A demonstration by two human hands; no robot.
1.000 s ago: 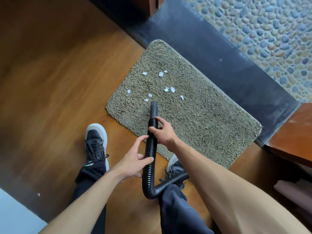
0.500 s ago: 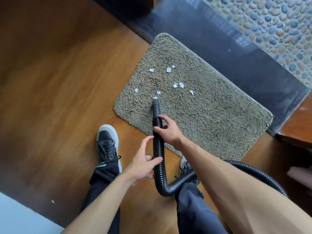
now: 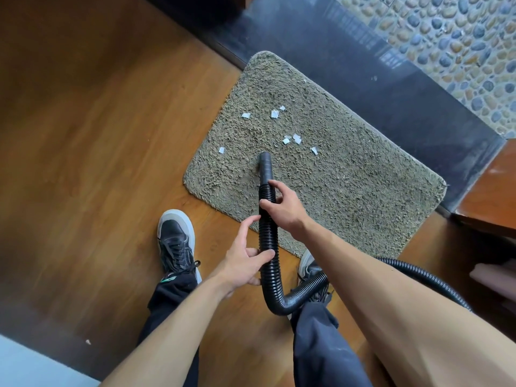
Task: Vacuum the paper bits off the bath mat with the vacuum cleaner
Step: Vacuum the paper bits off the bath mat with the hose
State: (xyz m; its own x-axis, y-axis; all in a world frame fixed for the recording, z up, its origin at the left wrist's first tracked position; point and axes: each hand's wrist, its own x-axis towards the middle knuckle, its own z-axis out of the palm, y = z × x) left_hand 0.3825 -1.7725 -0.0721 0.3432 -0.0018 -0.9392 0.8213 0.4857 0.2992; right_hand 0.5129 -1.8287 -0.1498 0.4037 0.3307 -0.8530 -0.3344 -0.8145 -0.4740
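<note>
A shaggy olive-grey bath mat (image 3: pixel 349 191) lies on the wooden floor. Several small white paper bits (image 3: pixel 293 138) are scattered on its left half. A black ribbed vacuum hose (image 3: pixel 268 236) runs up from the floor, and its smooth nozzle tip (image 3: pixel 265 163) rests on the mat just below the bits. My right hand (image 3: pixel 282 208) grips the hose near the nozzle. My left hand (image 3: pixel 245 258) holds the hose lower down, thumb and fingers around it. The vacuum's body is out of view.
A dark stone threshold (image 3: pixel 377 79) borders the mat's far edge, with a pebble floor (image 3: pixel 460 37) beyond. My left shoe (image 3: pixel 176 238) stands on the wood beside the mat; the right shoe (image 3: pixel 308 266) touches its near edge. A wooden cabinet (image 3: pixel 491 191) stands at right.
The nozzle has slid forward over the mat, and the two bits nearest it are gone. The view has shifted so the mat sits further right.
</note>
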